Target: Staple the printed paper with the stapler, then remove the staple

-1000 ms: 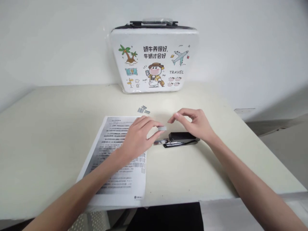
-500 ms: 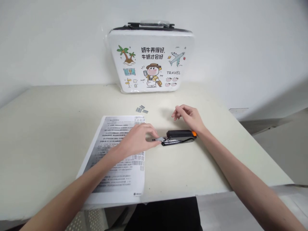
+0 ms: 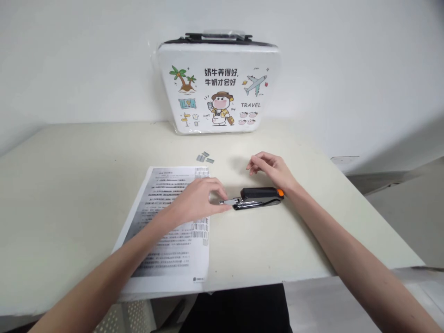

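Note:
A black stapler [image 3: 261, 194] with an orange end button lies on the table, its metal staple tray [image 3: 233, 201] sticking out to the left. My left hand [image 3: 196, 198] reaches over the paper's right edge, thumb and index finger closed about the tip of that tray. A grey strip shows along the tray, apparently staples. My right hand [image 3: 272, 170] rests just behind the stapler, its fingers loosely curled and holding nothing that I can see; the wrist is beside the orange button. Several grey staple strips [image 3: 204, 157] lie farther back.
A printed paper sheet [image 3: 166, 259] lies at the left, partly under my left forearm. At the back of the table [image 3: 294, 240] a white cartoon-printed case [image 3: 222, 88] with a black handle stands against the wall. The table's front edge runs close to my lap.
The grey strip at my left fingertips now lies flatter along the stapler's tray. The left fingers have shifted slightly; the right hand and stapler stay almost where they were.

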A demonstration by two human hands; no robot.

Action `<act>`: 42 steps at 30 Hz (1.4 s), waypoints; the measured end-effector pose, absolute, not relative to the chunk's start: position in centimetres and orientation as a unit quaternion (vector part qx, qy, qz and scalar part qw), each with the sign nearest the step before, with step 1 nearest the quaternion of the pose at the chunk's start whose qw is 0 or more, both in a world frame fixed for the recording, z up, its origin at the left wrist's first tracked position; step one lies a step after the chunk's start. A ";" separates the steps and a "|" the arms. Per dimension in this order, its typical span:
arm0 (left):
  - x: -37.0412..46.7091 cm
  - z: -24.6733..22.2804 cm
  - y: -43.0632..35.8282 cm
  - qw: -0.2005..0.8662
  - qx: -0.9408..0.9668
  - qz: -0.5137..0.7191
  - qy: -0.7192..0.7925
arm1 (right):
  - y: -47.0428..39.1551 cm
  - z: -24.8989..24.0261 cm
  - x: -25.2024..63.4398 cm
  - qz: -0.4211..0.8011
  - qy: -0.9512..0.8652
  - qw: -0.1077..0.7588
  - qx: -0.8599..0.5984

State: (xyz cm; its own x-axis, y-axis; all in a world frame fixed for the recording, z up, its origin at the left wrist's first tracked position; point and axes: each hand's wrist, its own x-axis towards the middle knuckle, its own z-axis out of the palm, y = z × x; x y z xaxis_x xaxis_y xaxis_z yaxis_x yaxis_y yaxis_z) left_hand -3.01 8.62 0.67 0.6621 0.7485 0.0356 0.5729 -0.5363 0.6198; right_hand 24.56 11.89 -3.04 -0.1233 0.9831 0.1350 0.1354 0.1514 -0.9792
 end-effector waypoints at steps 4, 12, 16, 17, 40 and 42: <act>-4.3 1.1 9.8 0.339 0.871 0.123 0.333 | 11.9 -3.0 24.8 0.516 -0.594 0.436 -0.438; -5.0 0.0 10.9 0.417 0.846 0.158 0.294 | 12.4 -4.2 24.7 0.592 -0.562 0.431 -0.384; -3.9 -1.0 10.2 0.415 0.841 0.192 0.290 | 12.2 -4.2 24.1 0.590 -0.518 0.485 -0.385; -3.6 -1.3 10.1 0.412 0.842 0.199 0.288 | 12.2 -4.2 24.0 0.590 -0.510 0.493 -0.386; -3.2 -0.6 9.0 0.294 0.873 0.181 0.344 | 11.4 -4.3 22.3 0.569 -0.513 0.504 -0.399; -4.8 0.8 7.9 0.249 0.890 0.172 0.341 | 11.2 -4.1 22.5 0.581 -0.523 0.489 -0.388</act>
